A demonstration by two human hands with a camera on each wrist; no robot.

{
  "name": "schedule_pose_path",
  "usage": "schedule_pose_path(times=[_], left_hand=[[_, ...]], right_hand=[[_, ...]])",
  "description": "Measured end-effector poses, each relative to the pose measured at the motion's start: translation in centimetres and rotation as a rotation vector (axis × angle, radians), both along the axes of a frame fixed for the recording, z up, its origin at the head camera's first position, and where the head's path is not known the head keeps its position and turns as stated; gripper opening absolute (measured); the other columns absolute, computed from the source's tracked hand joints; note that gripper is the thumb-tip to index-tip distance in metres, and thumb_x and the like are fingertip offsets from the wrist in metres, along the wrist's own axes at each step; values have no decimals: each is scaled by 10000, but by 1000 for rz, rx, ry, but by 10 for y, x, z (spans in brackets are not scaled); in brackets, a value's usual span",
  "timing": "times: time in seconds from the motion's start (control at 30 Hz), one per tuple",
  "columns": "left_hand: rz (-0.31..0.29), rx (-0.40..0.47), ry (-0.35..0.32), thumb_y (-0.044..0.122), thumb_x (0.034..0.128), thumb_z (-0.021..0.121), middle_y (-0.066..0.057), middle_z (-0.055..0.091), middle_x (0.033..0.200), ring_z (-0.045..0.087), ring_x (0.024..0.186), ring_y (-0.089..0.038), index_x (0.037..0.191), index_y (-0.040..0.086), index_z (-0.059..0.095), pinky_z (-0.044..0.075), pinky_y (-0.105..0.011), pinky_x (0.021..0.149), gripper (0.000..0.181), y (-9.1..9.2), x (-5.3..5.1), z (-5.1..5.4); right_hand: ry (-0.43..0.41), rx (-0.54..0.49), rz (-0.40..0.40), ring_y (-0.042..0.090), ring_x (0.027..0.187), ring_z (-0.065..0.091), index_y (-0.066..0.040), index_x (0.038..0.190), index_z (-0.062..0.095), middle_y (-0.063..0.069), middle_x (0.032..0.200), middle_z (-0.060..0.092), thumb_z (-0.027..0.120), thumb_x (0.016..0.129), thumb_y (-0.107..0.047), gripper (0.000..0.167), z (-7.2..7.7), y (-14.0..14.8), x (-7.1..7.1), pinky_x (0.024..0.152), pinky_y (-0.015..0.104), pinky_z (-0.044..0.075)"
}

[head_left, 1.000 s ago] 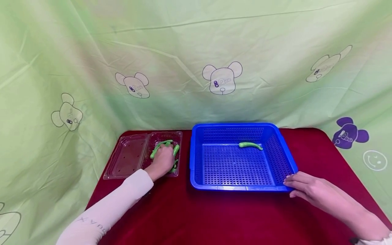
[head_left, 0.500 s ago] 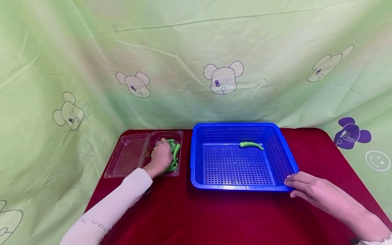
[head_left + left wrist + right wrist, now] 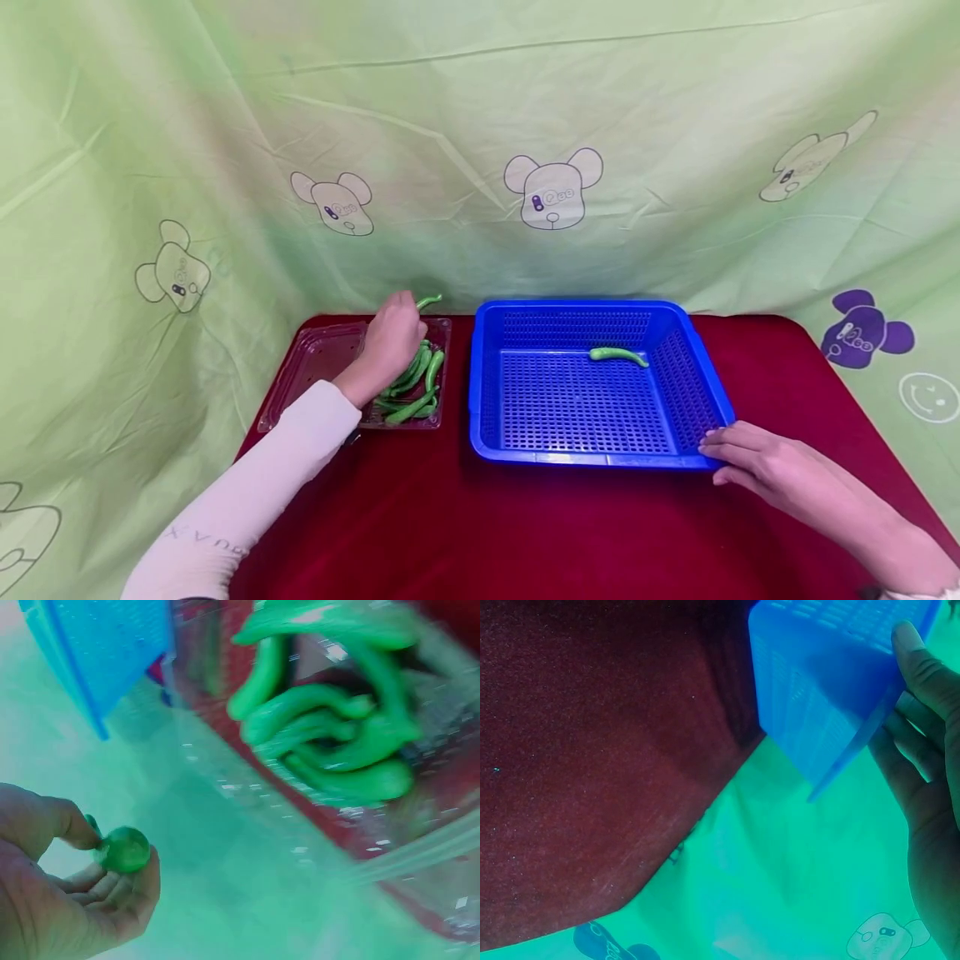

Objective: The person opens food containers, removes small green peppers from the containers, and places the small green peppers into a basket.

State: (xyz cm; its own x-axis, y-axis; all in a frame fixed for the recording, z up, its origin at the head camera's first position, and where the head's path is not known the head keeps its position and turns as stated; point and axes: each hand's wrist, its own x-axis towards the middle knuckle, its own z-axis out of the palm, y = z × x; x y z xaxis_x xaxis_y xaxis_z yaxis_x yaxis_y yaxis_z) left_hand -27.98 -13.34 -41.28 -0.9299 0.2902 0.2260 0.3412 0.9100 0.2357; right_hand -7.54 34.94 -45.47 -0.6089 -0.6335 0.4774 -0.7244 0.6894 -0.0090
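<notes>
Green pepper (image 3: 430, 302) being pinched by left hand (image 3: 389, 337), end jutting rightward; blue basket (image 3: 585, 459) (farther right) being gripped by right hand (image 3: 765, 460).

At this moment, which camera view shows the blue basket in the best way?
The head view: it shows the blue basket almost whole, floor and rim, with the right hand at one corner. The left wrist view catches only a cut-off part; the right wrist view, only part of its outside.
</notes>
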Motion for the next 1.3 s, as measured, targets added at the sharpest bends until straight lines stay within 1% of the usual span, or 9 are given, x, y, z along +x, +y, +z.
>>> schedule_pose_path(times=[0.13,0.23,0.37,0.5,0.7,0.9,1.07,1.17,1.3], left_hand=[[-154,-68,59,19,889,664,-218,616,1044,612,960,-335,1168,-146,548,584,-402,906,344,27,-2,11],[-243,-142,113,82,894,716,-199,639,1043,638,965,-327,1155,-115,561,600,-389,885,362,53,-2,13],[-300,-187,150,151,893,749,-161,674,1024,678,937,-321,1102,-36,582,619,-418,796,326,90,0,17],[-355,-218,133,157,942,682,-108,697,1090,698,1015,-282,1131,34,613,618,-420,807,236,127,-4,23],[-451,-281,12,21,991,555,-62,679,1164,677,1089,-218,1217,117,663,612,-362,852,269,177,-11,25],[-491,-378,-44,65,1019,559,-27,660,1218,645,1115,-197,1238,189,677,577,-359,926,277,230,-10,21],[-506,-395,-81,90,1017,579,27,688,1208,652,1123,-173,1189,211,677,567,-351,946,233,264,-4,14],[-538,-390,-107,86,1027,559,23,690,1213,664,1127,-164,1177,187,655,576,-308,945,205,278,-1,3],[-546,-401,-133,58,1015,560,27,690,1231,660,1148,-157,1147,201,664,564,-287,965,220,291,3,-20]], right_hand=[[-6,0,-9,140,943,663,-165,983,795,-47,1031,712,353,1057,-566,601,1,1,2,1035,-3,363],[-11,-4,-6,141,951,662,-163,989,794,-45,1036,714,361,1055,-566,595,1,1,2,1045,-3,352],[-8,-8,7,139,966,654,-153,998,791,-33,1043,714,373,1058,-555,583,1,0,1,1066,2,335],[-2,-15,3,151,964,652,-148,995,791,-26,1040,715,368,1060,-553,589,2,0,0,1087,1,304],[-22,-6,-5,166,954,670,-156,1004,790,-27,1043,720,383,1046,-563,578,2,0,1,1059,-1,337],[-26,-16,-11,159,960,667,-156,1006,790,-29,1048,720,385,1049,-562,575,1,-1,3,1063,1,336],[-43,2,-24,152,977,670,-173,1025,786,-41,1072,713,393,1046,-563,554,3,-2,3,1050,5,357],[-46,7,-29,154,971,675,-168,1024,786,-43,1070,711,392,1044,-565,560,4,-2,3,1035,6,372],[-49,2,-29,156,962,677,-153,1017,787,-38,1062,712,384,1049,-557,571,6,-2,4,1037,7,372]])
